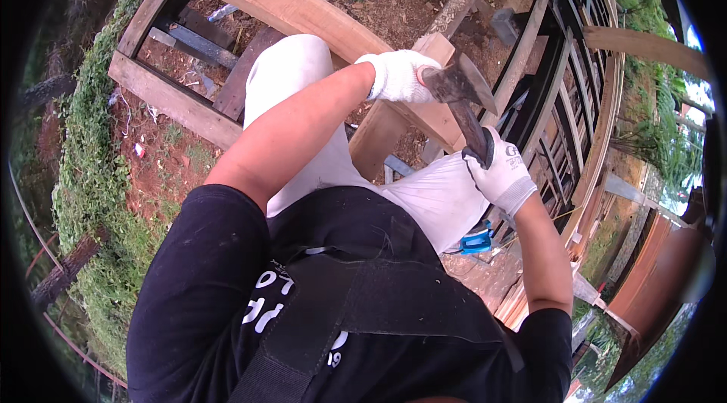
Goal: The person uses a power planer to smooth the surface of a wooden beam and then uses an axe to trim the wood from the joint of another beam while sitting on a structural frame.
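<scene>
My left hand (400, 76), in a white knit glove, is closed at the butt of a tool that looks like an adze (454, 87), just above a pale timber beam (333, 28). My right hand (501, 173), in a white glove with a dark palm, is wrapped round the adze's dark wooden handle. Its wide metal blade points up and to the right. The beam runs from the upper left to between my knees, and the adze head is over its near end. My left fingertips are partly hidden behind the adze head.
A weathered timber frame (178, 104) lies at the left over reddish soil. Long dark and pale slats (545, 85) curve along the right side. A blue tool (476, 241) sits by my right leg. Green plants (95, 206) grow at far left.
</scene>
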`<control>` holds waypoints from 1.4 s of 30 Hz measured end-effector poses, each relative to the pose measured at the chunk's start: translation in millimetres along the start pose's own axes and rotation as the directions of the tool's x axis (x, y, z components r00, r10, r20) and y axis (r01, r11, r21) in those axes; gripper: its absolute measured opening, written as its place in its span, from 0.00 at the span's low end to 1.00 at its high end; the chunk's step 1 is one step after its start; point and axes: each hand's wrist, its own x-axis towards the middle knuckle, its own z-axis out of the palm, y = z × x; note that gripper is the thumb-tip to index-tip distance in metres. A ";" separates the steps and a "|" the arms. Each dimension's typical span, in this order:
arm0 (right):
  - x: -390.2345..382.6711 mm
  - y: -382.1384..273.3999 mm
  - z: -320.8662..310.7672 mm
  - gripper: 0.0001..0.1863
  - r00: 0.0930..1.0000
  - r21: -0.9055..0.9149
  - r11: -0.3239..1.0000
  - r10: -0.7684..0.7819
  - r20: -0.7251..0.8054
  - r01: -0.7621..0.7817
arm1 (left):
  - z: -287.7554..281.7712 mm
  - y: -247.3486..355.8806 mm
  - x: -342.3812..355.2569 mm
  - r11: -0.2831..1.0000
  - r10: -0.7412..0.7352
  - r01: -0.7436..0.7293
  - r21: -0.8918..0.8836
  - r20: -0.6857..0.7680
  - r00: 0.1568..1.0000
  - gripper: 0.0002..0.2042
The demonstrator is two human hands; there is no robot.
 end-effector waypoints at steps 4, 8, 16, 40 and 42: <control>-39.2 36.9 19.0 0.16 0.997 0.791 0.608 -0.008 -0.071 0.061 | 3.8 5.1 -3.6 0.968 0.003 0.022 0.248 -0.101 0.995 0.08; -72.7 58.3 68.3 0.20 0.922 0.943 0.181 0.223 -0.317 0.281 | -0.3 23.9 -1.4 0.998 0.050 -0.055 -0.021 -0.187 0.981 0.07; -99.3 109.8 165.2 0.16 0.901 0.986 -0.104 0.429 -0.073 0.130 | 10.1 29.4 14.7 0.947 -0.203 0.046 -0.319 -0.479 0.854 0.06; -100.5 137.7 161.6 0.14 0.945 0.983 -0.170 0.326 -0.011 0.070 | 101.5 8.0 73.2 0.975 -0.052 0.047 0.218 0.019 0.998 0.07; -101.8 127.7 154.0 0.15 0.935 0.987 -0.089 0.342 -0.093 0.130 | 100.6 10.1 75.6 0.955 -0.045 0.036 0.293 0.024 0.999 0.07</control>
